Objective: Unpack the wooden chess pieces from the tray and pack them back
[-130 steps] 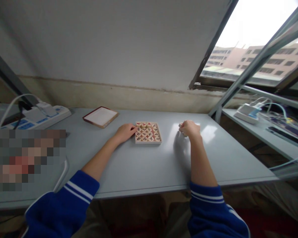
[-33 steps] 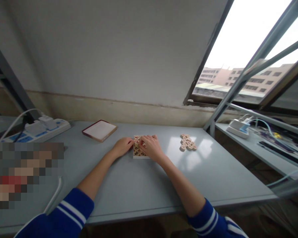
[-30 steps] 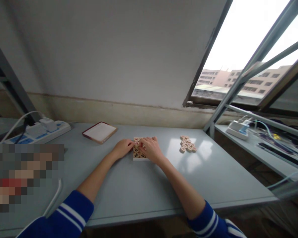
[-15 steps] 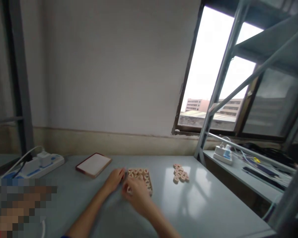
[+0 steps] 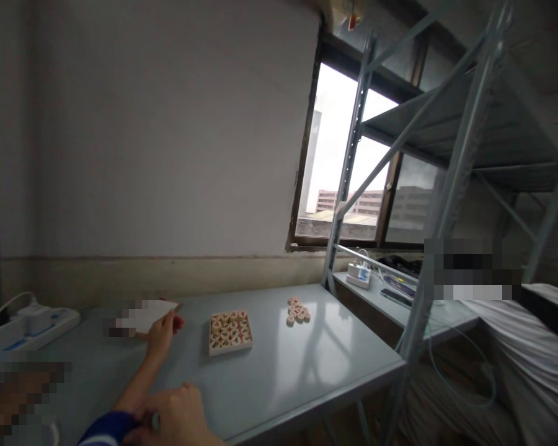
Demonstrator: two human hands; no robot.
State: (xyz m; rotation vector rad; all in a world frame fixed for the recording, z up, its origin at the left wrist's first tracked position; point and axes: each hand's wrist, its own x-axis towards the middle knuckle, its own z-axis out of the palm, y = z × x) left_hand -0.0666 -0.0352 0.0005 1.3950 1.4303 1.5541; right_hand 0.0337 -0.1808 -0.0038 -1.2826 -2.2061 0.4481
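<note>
My left hand (image 5: 162, 331) is at the right edge of a flat white box lid (image 5: 153, 311) with a reddish rim. Its fingers are curled closed on that edge and partly cover it. Low in the view, my right hand (image 5: 181, 412) bends in over my left forearm, beside the blue sleeve (image 5: 109, 427). Its fingers are closed, with a small grey-green thing (image 5: 155, 422) showing among them that I cannot make out. A square box (image 5: 230, 350) full of round wooden Chinese chess pieces (image 5: 232, 331) stands to the right of both hands, untouched.
A loose cluster of chess pieces (image 5: 298, 311) lies farther right on the grey table (image 5: 260, 396). Power strips (image 5: 60, 322) sit at the far left and on the side shelf (image 5: 359, 275). A metal rack (image 5: 348, 167) rises at the right, near a person's pale striped clothing (image 5: 534, 334).
The view has turned right. My left hand has gone from beside the chess box to the lid. My right hand has left the box and drawn back toward my left forearm.
</note>
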